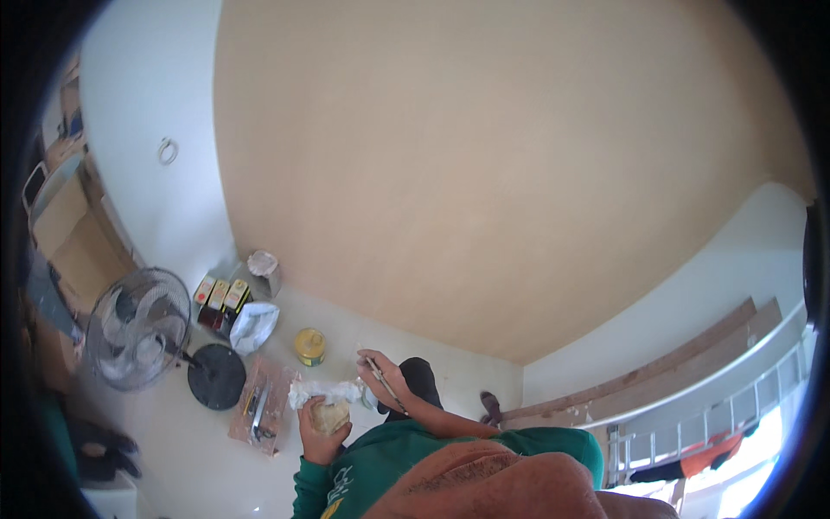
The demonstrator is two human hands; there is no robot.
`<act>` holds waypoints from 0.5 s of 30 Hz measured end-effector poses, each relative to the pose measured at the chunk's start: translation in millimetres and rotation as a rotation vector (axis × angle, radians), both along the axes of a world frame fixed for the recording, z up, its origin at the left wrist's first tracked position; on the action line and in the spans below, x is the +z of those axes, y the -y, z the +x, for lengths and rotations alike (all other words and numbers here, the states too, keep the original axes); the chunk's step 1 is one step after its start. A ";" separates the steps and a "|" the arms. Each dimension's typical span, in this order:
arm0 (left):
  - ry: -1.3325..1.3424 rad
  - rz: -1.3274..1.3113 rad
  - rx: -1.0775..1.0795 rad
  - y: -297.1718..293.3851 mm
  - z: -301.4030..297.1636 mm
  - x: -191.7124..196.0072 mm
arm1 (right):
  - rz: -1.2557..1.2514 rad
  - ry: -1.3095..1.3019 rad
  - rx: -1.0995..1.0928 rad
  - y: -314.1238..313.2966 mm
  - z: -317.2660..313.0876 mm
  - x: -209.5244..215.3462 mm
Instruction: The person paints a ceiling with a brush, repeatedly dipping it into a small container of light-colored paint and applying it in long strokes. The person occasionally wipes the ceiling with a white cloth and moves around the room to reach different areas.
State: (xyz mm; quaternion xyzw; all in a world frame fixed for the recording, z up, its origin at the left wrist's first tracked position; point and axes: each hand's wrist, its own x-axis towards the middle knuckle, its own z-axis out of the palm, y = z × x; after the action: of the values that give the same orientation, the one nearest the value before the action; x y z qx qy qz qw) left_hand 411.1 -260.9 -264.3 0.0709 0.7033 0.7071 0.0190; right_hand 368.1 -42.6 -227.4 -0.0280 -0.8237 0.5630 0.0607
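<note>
My left hand is closed around a small round beige tub with crumpled clear plastic bunched over its top. My right hand is just to the right of it and pinches a thin stick-like tool whose tip points down toward my forearm. Both arms wear green sleeves. A large beige wall panel fills most of the view above the hands. What the tub contains is hidden.
A standing fan with a black round base is on the left. Near it lie a yellow can, a white bag, small boxes and cardboard with tools. Wooden planks lean at right.
</note>
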 end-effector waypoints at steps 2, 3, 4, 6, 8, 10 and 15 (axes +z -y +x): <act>-0.058 -0.082 0.016 -2.1 1.6 5.0 | 0.046 -0.050 0.059 2.4 -4.7 3.7; -0.077 -0.090 -0.007 -4.5 5.0 8.0 | 0.080 0.017 0.111 3.5 -5.2 4.4; 0.016 -0.071 -0.015 -3.2 7.6 10.4 | 0.040 -0.023 0.190 5.5 -5.5 3.9; -0.152 -0.172 -0.016 -3.6 17.8 17.1 | -0.031 0.080 0.265 6.7 -2.2 2.0; -0.149 -0.163 0.010 -7.8 31.4 25.9 | -0.156 0.096 0.368 4.1 2.9 -0.9; -0.087 -0.121 0.064 -11.2 44.7 36.1 | -0.184 0.198 0.464 -0.2 6.8 -3.6; 0.040 -0.072 0.100 -29.1 54.1 55.1 | -0.256 0.286 0.528 -5.2 5.7 -4.3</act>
State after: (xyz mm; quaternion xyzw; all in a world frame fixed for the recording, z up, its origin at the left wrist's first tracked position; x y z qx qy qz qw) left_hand 465.1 -231.9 -209.3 0.0209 0.7303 0.6828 0.0000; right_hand 373.9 -37.4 -231.7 0.1003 -0.7254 0.6485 -0.2079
